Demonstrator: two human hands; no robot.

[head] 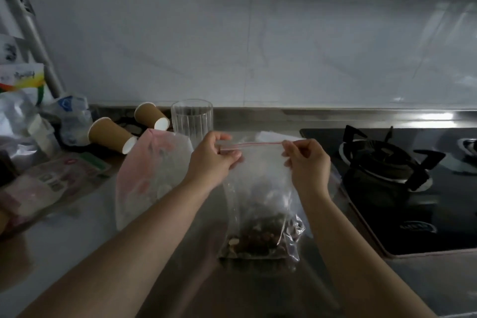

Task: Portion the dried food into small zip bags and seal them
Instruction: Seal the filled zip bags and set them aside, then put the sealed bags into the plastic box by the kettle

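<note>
Head view: our left hand and right hand each pinch one end of the red zip strip of a clear zip bag, held upright over the steel counter; dried food sits at its bottom. Two paper cups lie tipped beside a ribbed glass. Gas stove right. Packet labels at left are too blurred to read.

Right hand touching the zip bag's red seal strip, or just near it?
Touching. The head view shows the right hand pinching the right end of the red seal strip of the zip bag.
</note>
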